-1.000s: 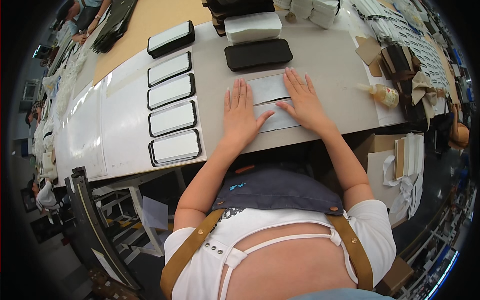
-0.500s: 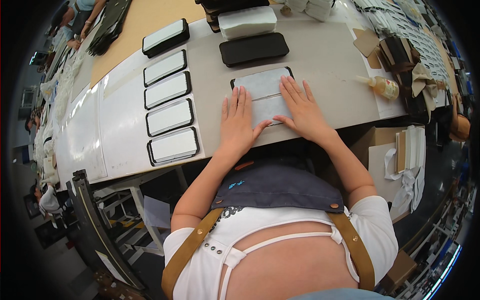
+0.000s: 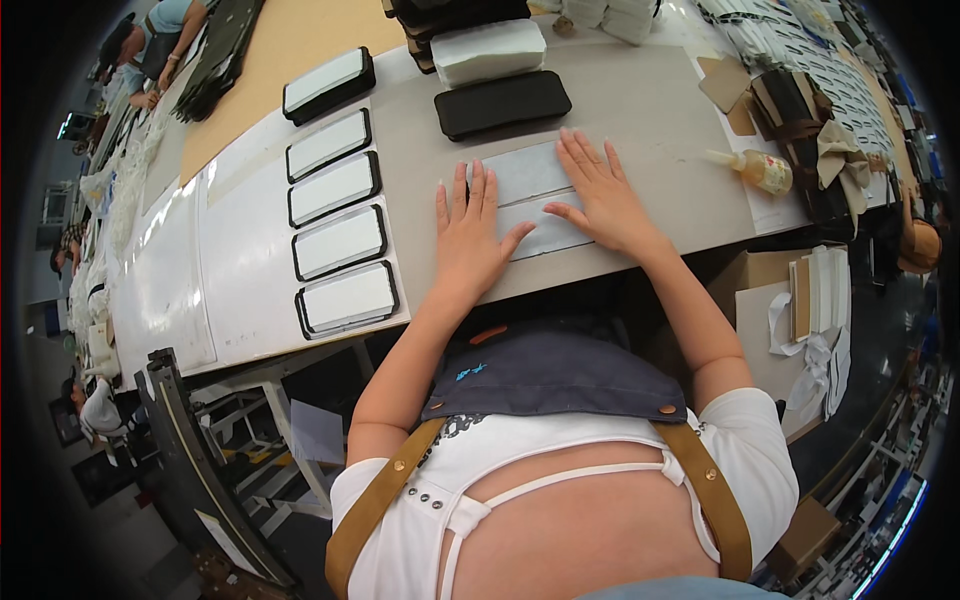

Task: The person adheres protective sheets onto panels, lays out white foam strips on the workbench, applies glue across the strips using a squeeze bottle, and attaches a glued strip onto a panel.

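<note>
Both palms lie flat, fingers spread, gripping nothing: left hand [image 3: 468, 243] and right hand [image 3: 603, 200] should press the grey panel [image 3: 530, 195] evenly, smoothing toward 12 o'clock

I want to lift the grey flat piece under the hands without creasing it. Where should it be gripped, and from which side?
The grey flat piece lies flat under the left hand and right hand. Best guess: pinch its far edge, which shows bare between the hands, coming from the side of the black pad. The near edge is partly covered by the palms.
</note>
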Demonstrator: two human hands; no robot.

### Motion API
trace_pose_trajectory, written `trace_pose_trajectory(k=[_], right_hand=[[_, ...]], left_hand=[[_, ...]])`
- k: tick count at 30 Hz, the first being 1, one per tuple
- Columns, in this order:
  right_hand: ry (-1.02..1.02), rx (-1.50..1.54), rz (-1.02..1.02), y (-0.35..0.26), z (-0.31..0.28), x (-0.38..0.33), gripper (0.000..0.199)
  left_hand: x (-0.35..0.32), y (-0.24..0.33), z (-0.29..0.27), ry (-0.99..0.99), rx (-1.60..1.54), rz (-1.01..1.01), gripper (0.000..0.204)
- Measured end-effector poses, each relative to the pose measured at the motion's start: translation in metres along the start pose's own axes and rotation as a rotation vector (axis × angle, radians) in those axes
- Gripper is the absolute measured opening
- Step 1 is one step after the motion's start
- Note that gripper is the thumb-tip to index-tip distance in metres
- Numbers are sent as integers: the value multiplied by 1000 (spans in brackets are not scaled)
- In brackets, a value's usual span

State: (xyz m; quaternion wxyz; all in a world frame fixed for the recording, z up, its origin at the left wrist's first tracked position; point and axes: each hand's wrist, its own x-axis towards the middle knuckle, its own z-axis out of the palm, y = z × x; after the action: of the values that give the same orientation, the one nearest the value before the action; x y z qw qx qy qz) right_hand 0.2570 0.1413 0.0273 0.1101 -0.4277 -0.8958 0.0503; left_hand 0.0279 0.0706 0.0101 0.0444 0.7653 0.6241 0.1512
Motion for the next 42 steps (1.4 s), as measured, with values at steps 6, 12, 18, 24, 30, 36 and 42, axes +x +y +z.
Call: trace_pose_trajectory(k=[6,12,18,24,30,36,42], right_hand=[[42,-17,142,15,8,-3,93],[-6,-45,89,4,6,2,95],[232,92,267,34,17,-20,80],[595,461,317,40,11,-35,35],[828,774,636,42,-12,-77,26],[1189,359,869,125,-40,-194,20],[462,-431,1210,162,-92,-295,29]], left_hand=[[-2,-15,0,64,72,-122,83],[5,-13,-3,47,110,-129,85],[2,-29,6,361,-149,-209,64],[13,-20,-4,541,-900,-333,18],[-8,-29,-11,505,-1014,-435,40],[7,-4,-17,520,-987,-377,23],[4,-16,-14,434,-943,-376,28]])
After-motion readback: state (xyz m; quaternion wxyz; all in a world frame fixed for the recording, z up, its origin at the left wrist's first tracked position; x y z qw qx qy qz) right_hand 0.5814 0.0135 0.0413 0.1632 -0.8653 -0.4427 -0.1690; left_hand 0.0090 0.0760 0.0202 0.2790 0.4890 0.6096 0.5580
